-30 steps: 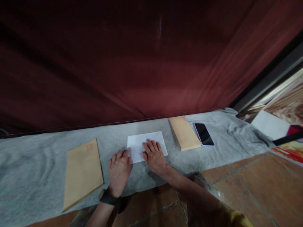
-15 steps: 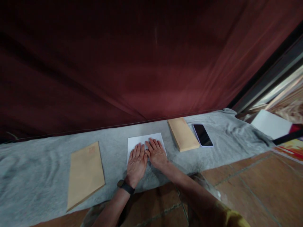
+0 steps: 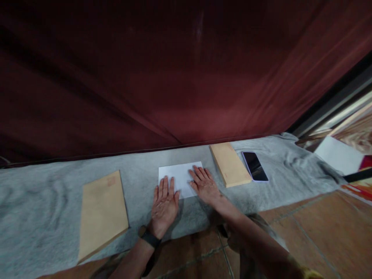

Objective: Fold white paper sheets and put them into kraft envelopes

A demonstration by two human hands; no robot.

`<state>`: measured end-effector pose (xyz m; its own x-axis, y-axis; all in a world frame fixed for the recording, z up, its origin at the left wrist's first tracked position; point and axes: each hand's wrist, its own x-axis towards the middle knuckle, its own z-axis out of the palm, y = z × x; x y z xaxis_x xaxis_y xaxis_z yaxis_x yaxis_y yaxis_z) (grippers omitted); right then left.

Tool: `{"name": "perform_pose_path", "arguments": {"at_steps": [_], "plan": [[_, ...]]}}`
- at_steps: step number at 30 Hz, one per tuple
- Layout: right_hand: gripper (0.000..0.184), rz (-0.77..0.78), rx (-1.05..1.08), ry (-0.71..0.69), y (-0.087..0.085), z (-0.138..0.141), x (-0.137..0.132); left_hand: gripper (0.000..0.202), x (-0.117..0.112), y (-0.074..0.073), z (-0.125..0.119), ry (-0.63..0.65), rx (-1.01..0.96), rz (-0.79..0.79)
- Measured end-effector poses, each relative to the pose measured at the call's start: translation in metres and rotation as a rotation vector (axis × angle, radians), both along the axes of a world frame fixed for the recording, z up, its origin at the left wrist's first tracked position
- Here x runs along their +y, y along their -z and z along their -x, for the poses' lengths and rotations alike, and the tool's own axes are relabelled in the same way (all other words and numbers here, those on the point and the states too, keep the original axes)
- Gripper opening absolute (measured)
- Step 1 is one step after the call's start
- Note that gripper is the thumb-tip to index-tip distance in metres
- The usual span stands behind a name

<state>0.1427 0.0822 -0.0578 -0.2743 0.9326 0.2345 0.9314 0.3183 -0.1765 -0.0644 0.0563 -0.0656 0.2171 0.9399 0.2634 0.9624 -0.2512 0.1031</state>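
Note:
A folded white sheet of paper (image 3: 180,175) lies on the grey cloth (image 3: 43,201) in front of me. My left hand (image 3: 164,205) rests flat on the sheet's near left corner, fingers stretched out, a dark watch on the wrist. My right hand (image 3: 205,186) lies flat on the sheet's right edge, fingers spread. Neither hand holds anything.
A brown envelope (image 3: 101,211) lies to the left on the cloth. A stack of brown envelopes (image 3: 230,164) lies to the right, with a dark phone (image 3: 255,166) beside it. A dark red curtain (image 3: 162,77) hangs behind. Orange floor tiles (image 3: 319,232) show at lower right.
Both hands have slid apart across the white sheet: the left hand drew back toward its near left corner, the right hand moved to its right edge.

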Motion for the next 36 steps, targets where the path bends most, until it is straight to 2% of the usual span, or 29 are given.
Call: {"name": "perform_pose_path", "arguments": {"at_steps": [5,8,11,15,20,25,36], "plan": [[0.051,0.006,-0.057,-0.011,-0.005,-0.013,-0.002,0.059,-0.003,0.001,0.020,0.019,0.005,-0.068],[0.050,0.006,-0.056,-0.008,-0.008,-0.013,-0.003,0.059,-0.002,-0.005,0.025,0.028,-0.025,-0.115],[0.051,-0.004,0.016,0.052,-0.012,-0.006,0.001,0.057,0.008,-0.016,0.016,0.090,-0.086,-0.145],[0.050,-0.031,0.250,0.091,-0.015,0.019,0.014,0.056,0.030,-0.024,-0.014,0.190,-0.144,-0.133],[0.049,-0.041,0.415,0.025,-0.011,0.055,0.026,0.058,0.049,-0.009,-0.034,0.197,-0.103,-0.106],[0.049,-0.042,0.379,0.012,-0.007,0.060,0.023,0.060,0.050,0.006,-0.032,0.199,-0.062,-0.116],[0.048,-0.032,0.235,0.020,-0.009,0.044,0.018,0.056,0.044,-0.004,-0.034,0.074,-0.010,-0.039]]}}
